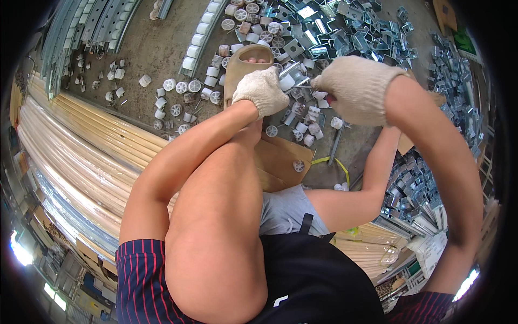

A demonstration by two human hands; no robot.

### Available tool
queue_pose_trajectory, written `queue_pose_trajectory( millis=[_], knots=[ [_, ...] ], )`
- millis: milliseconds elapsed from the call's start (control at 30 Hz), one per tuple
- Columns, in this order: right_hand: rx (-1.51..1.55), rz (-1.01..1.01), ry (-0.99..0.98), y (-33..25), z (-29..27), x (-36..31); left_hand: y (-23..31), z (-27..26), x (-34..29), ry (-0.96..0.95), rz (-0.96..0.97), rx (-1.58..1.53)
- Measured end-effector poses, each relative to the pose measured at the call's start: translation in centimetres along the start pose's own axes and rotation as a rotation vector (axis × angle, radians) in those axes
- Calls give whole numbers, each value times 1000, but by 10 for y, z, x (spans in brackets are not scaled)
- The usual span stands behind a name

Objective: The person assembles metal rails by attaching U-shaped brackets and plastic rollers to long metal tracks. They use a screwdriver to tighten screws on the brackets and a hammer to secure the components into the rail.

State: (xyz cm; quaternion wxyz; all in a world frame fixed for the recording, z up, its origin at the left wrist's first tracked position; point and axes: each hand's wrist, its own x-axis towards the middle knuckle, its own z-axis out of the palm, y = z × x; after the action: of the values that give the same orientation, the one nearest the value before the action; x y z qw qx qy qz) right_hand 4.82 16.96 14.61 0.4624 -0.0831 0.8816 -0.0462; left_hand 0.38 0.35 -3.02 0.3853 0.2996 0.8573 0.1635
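Observation:
Both my hands wear white knit gloves and meet above the floor in front of my raised knee. My left hand (pixel 263 90) is closed around a small white plastic roller (pixel 286 82). My right hand (pixel 353 87) is closed on a thin metal piece (pixel 300 85) that points toward the roller. Just behind my left hand lies a tan sandal (pixel 241 63) with toes showing in it. Many loose white plastic rollers (pixel 178 108) are scattered on the concrete floor around the hands.
A heap of shiny galvanised metal brackets (pixel 345 32) covers the floor at top right and runs down the right side (pixel 458 108). Pale wooden strips (pixel 81 140) lie at the left. Metal channels (pixel 97 21) sit top left. Cardboard (pixel 280 159) lies under my leg.

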Motion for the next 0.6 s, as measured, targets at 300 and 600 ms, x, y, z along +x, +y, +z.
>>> queue_pose_trajectory(
  millis=[300,600],
  knots=[
    [112,-34,262,4,47,-6,-3,-8,-2,-25,33,-21],
    [300,168,377,-50,94,-14,-6,4,2,59,51,21]
  ],
)
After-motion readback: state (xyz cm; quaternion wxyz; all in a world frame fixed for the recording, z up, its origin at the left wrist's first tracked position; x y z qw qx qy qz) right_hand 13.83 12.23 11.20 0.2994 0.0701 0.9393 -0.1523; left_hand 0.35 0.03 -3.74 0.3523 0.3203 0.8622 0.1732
